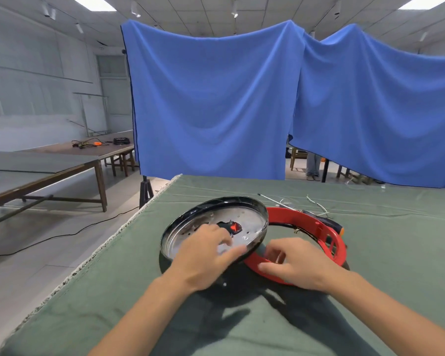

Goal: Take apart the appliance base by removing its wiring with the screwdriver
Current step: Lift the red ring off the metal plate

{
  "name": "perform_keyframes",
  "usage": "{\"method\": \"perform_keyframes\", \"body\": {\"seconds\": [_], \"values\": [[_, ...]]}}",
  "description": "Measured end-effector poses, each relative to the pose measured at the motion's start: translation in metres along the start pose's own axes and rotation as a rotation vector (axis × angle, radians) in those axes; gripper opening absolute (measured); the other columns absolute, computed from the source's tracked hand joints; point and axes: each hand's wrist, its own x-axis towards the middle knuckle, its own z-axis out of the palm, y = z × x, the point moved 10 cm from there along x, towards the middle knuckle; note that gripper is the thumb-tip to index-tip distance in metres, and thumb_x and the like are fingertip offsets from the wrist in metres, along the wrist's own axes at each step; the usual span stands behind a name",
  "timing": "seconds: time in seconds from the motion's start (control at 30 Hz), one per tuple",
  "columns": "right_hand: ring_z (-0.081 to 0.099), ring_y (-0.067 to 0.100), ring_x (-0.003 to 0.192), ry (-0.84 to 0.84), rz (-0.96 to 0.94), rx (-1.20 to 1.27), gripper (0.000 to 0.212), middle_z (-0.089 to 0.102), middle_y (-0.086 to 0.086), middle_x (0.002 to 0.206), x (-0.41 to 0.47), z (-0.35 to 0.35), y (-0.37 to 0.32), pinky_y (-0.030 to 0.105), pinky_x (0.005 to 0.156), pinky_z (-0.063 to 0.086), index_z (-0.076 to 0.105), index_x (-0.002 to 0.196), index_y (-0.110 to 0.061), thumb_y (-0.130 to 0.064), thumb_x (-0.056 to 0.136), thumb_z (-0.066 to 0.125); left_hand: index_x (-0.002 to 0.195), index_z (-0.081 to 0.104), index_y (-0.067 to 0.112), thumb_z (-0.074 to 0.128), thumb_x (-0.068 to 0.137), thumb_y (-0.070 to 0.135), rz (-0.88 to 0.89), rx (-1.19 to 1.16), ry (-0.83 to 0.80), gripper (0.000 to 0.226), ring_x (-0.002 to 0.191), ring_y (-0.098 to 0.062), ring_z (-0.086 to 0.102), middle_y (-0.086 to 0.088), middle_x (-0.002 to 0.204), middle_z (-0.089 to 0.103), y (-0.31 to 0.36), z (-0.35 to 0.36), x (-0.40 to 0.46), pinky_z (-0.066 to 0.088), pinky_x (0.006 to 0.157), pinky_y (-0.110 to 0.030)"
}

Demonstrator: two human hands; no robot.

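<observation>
Both hands work on the green-clothed table [370, 253]: left hand [206, 255] grips the tilted metal base pan [252, 217] by its near rim; right hand [297, 263] pinches the red ring [326, 235] beside it.

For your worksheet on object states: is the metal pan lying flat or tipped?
Tipped. The pan leans on the red ring, its right rim raised off the cloth.

Two bare forearms come in from six o'clock, left hand [203, 255] and right hand [296, 263] ungloved, no sleeves showing.
</observation>
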Motion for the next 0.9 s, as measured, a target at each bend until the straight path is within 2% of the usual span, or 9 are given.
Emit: {"method": "perform_keyframes", "body": {"seconds": [0.1, 0.17, 0.27, 0.4, 0.6, 0.67, 0.77, 0.9], "values": [[0.059, 0.017, 0.084, 0.011, -0.008, -0.017, 0.019, 0.066, -0.007, 0.085, 0.001, 0.005, -0.003, 0.030, 0.070, 0.043, 0.064, 0.091, -0.023, -0.040, 0.087, 0.059, 0.088, 0.048, 0.023, 0.051, 0.085, 0.058, 0.071, 0.303, -0.090, 0.035, 0.089, -0.015, 0.050, 0.009, 0.093, 0.047, 0.015, 0.019, 0.000, 0.035, 0.071, -0.028], [0.057, 0.018, 0.084, 0.056, -0.029, -0.030, 0.015, 0.066, -0.004, 0.084, -0.002, 0.003, -0.004, 0.030, 0.069, 0.040, 0.064, 0.089, -0.023, -0.035, 0.089, 0.057, 0.093, 0.048, 0.021, 0.046, 0.090, 0.053, 0.099, 0.408, -0.094, 0.031, 0.090, -0.022, 0.053, 0.005, 0.099, 0.046, 0.018, 0.023, -0.001, 0.035, 0.069, -0.031], [0.057, 0.018, 0.087, 0.116, -0.025, -0.047, 0.015, 0.067, -0.003, 0.087, -0.006, -0.002, -0.002, 0.030, 0.069, 0.040, 0.064, 0.090, -0.023, -0.035, 0.089, 0.056, 0.094, 0.048, 0.020, 0.040, 0.094, 0.050, 0.149, 0.405, -0.042, 0.031, 0.088, -0.024, 0.054, 0.005, 0.099, 0.046, 0.022, 0.014, -0.006, 0.035, 0.067, -0.032], [0.055, 0.019, 0.083, 0.202, 0.015, -0.027, 0.012, 0.063, -0.005, 0.082, -0.009, -0.013, 0.001, 0.031, 0.068, 0.039, 0.062, 0.085, -0.023, -0.033, 0.089, 0.058, 0.090, 0.046, 0.021, 0.041, 0.095, 0.048, 0.184, 0.422, -0.005, 0.028, 0.087, -0.025, 0.055, 0.005, 0.095, 0.045, 0.027, -0.001, -0.011, 0.031, 0.065, -0.031], [0.058, 0.019, 0.089, 0.242, 0.086, -0.059, 0.014, 0.067, -0.003, 0.091, -0.013, -0.013, 0.001, 0.029, 0.069, 0.039, 0.063, 0.088, -0.023, -0.034, 0.090, 0.056, 0.101, 0.051, 0.020, 0.039, 0.095, 0.047, 0.110, 0.518, -0.063, 0.030, 0.094, -0.027, 0.056, 0.002, 0.106, 0.050, 0.009, 0.000, -0.016, 0.034, 0.069, -0.034], [0.059, 0.018, 0.089, 0.228, 0.123, -0.060, 0.015, 0.067, -0.004, 0.092, -0.012, -0.009, 0.003, 0.029, 0.070, 0.042, 0.064, 0.090, -0.023, -0.035, 0.090, 0.055, 0.098, 0.051, 0.019, 0.040, 0.094, 0.045, 0.071, 0.536, -0.100, 0.028, 0.092, -0.028, 0.056, 0.001, 0.106, 0.051, -0.003, 0.004, -0.018, 0.035, 0.069, -0.034], [0.058, 0.018, 0.088, 0.196, 0.163, -0.057, 0.014, 0.066, -0.005, 0.094, -0.010, -0.001, 0.006, 0.027, 0.067, 0.038, 0.064, 0.091, -0.024, -0.034, 0.090, 0.054, 0.093, 0.049, 0.019, 0.042, 0.093, 0.044, 0.021, 0.542, -0.128, 0.025, 0.090, -0.028, 0.056, 0.000, 0.103, 0.051, -0.017, 0.012, -0.019, 0.032, 0.065, -0.033], [0.058, 0.018, 0.088, 0.174, 0.194, -0.031, 0.014, 0.067, -0.004, 0.093, -0.010, 0.004, 0.007, 0.028, 0.067, 0.039, 0.063, 0.091, -0.024, -0.034, 0.089, 0.053, 0.085, 0.045, 0.024, 0.043, 0.090, 0.052, -0.067, 0.443, -0.091, 0.029, 0.090, -0.020, 0.056, 0.007, 0.095, 0.051, -0.029, 0.015, -0.024, 0.031, 0.065, -0.031]]}}
